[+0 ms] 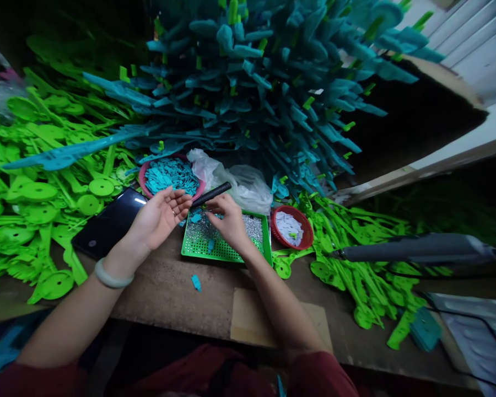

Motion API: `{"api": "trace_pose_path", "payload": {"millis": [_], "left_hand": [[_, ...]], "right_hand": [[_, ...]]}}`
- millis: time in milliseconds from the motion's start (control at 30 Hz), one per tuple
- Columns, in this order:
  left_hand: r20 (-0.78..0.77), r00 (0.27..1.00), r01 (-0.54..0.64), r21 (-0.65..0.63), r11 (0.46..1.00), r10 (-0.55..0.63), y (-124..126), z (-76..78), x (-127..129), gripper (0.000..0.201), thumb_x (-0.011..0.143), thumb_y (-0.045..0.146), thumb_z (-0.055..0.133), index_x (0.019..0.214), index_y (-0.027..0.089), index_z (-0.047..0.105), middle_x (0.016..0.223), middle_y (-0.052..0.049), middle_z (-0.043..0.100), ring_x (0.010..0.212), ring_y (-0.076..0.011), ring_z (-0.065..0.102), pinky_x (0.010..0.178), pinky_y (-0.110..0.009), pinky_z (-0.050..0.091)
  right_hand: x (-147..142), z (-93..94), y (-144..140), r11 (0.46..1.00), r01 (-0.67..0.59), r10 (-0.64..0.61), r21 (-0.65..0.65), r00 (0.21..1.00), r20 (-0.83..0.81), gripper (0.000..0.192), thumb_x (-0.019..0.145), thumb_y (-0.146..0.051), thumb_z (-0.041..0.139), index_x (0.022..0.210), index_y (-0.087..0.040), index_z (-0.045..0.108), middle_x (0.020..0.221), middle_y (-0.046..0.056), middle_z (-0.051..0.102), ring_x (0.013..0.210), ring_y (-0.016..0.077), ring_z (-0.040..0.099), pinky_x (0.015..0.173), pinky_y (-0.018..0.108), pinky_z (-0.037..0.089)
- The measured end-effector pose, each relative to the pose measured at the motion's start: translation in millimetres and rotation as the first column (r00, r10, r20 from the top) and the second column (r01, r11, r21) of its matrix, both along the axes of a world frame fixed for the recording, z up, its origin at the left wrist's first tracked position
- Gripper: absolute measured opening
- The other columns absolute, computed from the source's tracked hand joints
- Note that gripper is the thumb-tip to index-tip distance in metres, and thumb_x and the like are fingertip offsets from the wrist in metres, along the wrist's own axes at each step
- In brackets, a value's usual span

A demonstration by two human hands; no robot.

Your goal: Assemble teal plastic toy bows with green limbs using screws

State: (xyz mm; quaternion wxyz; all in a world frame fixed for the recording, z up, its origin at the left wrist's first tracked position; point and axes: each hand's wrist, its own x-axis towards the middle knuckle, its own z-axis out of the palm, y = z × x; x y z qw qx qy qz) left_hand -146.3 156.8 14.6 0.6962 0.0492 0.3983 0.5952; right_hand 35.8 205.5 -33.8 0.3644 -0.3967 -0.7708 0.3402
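My left hand [163,216] is palm up with its fingers loosely bent and apart, in front of a pink basket of small teal plastic pieces [171,175]. My right hand [228,220] reaches over a green perforated tray [215,251] of small silver screws [252,226]. Its thumb and fingertips draw together just above the screws; whatever they pinch is too small to make out. A black rod-shaped tool [210,194] lies at an angle between the hands, near the left fingertips. Several teal pieces sit in the tray, and one teal piece [195,283] lies on the table.
Lime-green plastic parts [37,193] heap on the left and right. A tall teal pile [264,94] rises behind. A dark phone or tablet [109,223] lies left. A red basket [308,231] holds white pieces. A grey electric screwdriver [413,249] juts in from the right. Cardboard [252,317] lies in front.
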Motion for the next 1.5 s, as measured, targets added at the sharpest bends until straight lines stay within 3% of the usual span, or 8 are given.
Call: {"api": "trace_pose_path", "payload": {"millis": [200, 400, 533, 633, 767, 1033, 1267, 1500], "left_hand": [[-0.013, 1.000, -0.026, 0.001, 1.000, 0.026, 0, 2.9, -3, 0.031, 0.100, 0.021, 0.042, 0.083, 0.012, 0.065, 0.080, -0.007, 0.068, 0.072, -0.0119, 0.065, 0.064, -0.021, 0.053], [-0.023, 1.000, -0.021, 0.016, 1.000, 0.021, -1, 1.4, -4, 0.028, 0.098, 0.018, 0.043, 0.083, 0.012, 0.066, 0.080, -0.006, 0.067, 0.072, -0.0111, 0.065, 0.063, -0.020, 0.053], [-0.026, 1.000, -0.018, 0.009, 1.000, 0.018, 0, 0.9, -4, 0.028, 0.098, 0.017, 0.043, 0.082, 0.012, 0.065, 0.079, -0.005, 0.067, 0.069, -0.0100, 0.065, 0.061, -0.019, 0.052], [-0.035, 0.999, -0.015, 0.004, 1.000, 0.015, 1, 1.1, -3, 0.027, 0.097, 0.017, 0.044, 0.081, 0.012, 0.065, 0.079, -0.005, 0.067, 0.069, -0.0097, 0.064, 0.060, -0.019, 0.051], [-0.047, 0.999, -0.023, -0.004, 1.000, 0.023, 1, 0.9, -3, 0.026, 0.096, 0.015, 0.045, 0.081, 0.012, 0.065, 0.078, -0.005, 0.066, 0.069, -0.0099, 0.063, 0.060, -0.019, 0.050], [-0.046, 0.999, -0.027, 0.029, 0.999, 0.028, 1, -1.2, -7, 0.028, 0.098, 0.015, 0.042, 0.082, 0.012, 0.064, 0.078, -0.003, 0.066, 0.069, -0.0095, 0.064, 0.060, -0.018, 0.050], [-0.041, 0.999, -0.029, 0.032, 0.999, 0.031, 1, -1.4, -8, 0.027, 0.098, 0.017, 0.043, 0.083, 0.012, 0.065, 0.079, -0.003, 0.067, 0.068, -0.0094, 0.065, 0.059, -0.018, 0.051], [-0.062, 0.997, -0.035, 0.022, 0.999, 0.037, 3, -3.3, -6, 0.025, 0.097, 0.016, 0.044, 0.083, 0.012, 0.064, 0.080, -0.003, 0.066, 0.067, -0.0094, 0.065, 0.058, -0.018, 0.051]], "right_hand": [[28, 5.1, -2, 0.983, 0.112, -0.131, 0.143, 0.982, 0.136, 0.010, 0.082, -0.011, 0.058, 0.082, -0.019, 0.064, 0.086, 0.003, 0.058, 0.079, 0.0162, 0.058, 0.070, 0.031, 0.049], [29, -8.7, -18, 0.929, -0.131, -0.101, 0.347, 0.811, 0.577, 0.024, 0.085, -0.003, 0.050, 0.087, -0.020, 0.068, 0.094, 0.010, 0.057, 0.092, 0.0250, 0.049, 0.071, 0.035, 0.043], [31, -6.7, -14, 0.918, -0.094, -0.171, 0.386, 0.783, 0.598, 0.023, 0.089, -0.006, 0.049, 0.098, -0.017, 0.068, 0.096, 0.012, 0.058, 0.094, 0.0271, 0.047, 0.074, 0.037, 0.043], [31, -2.4, -5, 0.886, -0.261, -0.081, 0.384, 0.728, 0.681, 0.026, 0.092, -0.009, 0.050, 0.110, -0.019, 0.066, 0.097, 0.011, 0.062, 0.094, 0.0268, 0.047, 0.074, 0.037, 0.043], [22, -3.4, 2, 0.807, -0.430, -0.056, 0.404, 0.627, 0.777, 0.018, 0.096, -0.014, 0.050, 0.100, -0.017, 0.068, 0.087, 0.012, 0.062, 0.090, 0.0270, 0.048, 0.067, 0.036, 0.039], [23, -8.0, 5, 0.780, -0.389, -0.130, 0.490, 0.666, 0.735, 0.018, 0.093, -0.010, 0.052, 0.082, -0.016, 0.066, 0.080, 0.009, 0.059, 0.085, 0.0237, 0.048, 0.068, 0.034, 0.039], [65, 4.7, 9, 0.793, -0.167, -0.306, 0.587, 0.723, 0.619, 0.022, 0.094, -0.011, 0.046, 0.095, -0.013, 0.067, 0.087, 0.012, 0.061, 0.088, 0.0249, 0.047, 0.076, 0.036, 0.044], [79, -5.8, 6, 0.823, -0.151, -0.293, 0.548, 0.713, 0.637, 0.022, 0.092, -0.009, 0.048, 0.102, -0.014, 0.067, 0.089, 0.010, 0.064, 0.089, 0.0242, 0.051, 0.075, 0.034, 0.046]]}}
